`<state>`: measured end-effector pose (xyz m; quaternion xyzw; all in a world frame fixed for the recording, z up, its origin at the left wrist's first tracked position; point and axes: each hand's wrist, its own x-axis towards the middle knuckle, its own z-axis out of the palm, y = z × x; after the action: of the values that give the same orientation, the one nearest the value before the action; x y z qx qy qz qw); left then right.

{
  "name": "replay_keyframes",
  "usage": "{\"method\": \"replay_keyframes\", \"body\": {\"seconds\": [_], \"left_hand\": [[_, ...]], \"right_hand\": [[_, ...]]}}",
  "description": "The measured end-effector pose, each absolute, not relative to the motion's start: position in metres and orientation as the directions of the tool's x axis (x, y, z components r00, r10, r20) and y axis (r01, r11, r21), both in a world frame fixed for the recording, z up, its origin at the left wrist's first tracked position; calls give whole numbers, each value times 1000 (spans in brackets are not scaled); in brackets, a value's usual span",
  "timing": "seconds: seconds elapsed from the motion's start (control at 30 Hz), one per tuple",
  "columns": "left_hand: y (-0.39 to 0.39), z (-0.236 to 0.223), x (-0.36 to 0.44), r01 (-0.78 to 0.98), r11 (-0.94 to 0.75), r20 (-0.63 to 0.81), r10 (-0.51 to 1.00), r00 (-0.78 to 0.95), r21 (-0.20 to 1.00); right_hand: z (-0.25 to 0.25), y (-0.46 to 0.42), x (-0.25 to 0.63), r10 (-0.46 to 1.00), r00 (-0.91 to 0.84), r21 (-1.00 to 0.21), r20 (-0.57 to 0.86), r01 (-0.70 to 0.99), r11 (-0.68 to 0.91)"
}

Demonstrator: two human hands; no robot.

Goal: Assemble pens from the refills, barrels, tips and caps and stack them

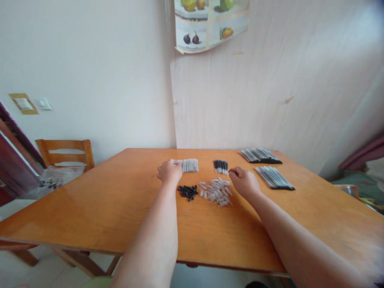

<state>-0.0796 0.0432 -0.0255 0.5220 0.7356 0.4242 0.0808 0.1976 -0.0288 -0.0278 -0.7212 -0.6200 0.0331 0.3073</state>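
Note:
At the left end of a row of whitish plastic tubes point(189, 165), my left hand point(170, 171) is closed, its fingertips touching the row. Whatever it grips is hidden behind the fingers. My right hand point(244, 183) is pinched just right of a short row of black parts with pale tips point(221, 166); anything between its fingers is too small to name. Between the hands, nearer to me, lie a heap of small black plugs point(188, 192) and a loose pile of white tapered tips point(216, 192).
Two rows of clear pens with black ends lie at the right, one farther back point(260, 155) and one nearer point(274, 177). They rest on a wooden table point(126, 204) against the wall. A wooden chair point(66, 150) with a plastic bag point(57, 180) stands at the left.

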Motion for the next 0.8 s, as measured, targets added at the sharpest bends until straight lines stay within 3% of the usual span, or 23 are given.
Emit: {"method": "replay_keyframes", "body": {"seconds": [0.1, 0.27, 0.8], "left_hand": [[39, -29, -75, 857, 125, 374, 862, -343, 500], [35, -37, -69, 940, 103, 401, 885, -235, 324], [37, -42, -63, 960, 117, 404, 889, -215, 253]], "right_hand": [[-36, -28, 206, 913, 224, -471, 342, 881, -39], [-40, -26, 214, 904, 207, -495, 374, 869, 6], [-40, -25, 217, 893, 215, -522, 396, 853, 26]]}}
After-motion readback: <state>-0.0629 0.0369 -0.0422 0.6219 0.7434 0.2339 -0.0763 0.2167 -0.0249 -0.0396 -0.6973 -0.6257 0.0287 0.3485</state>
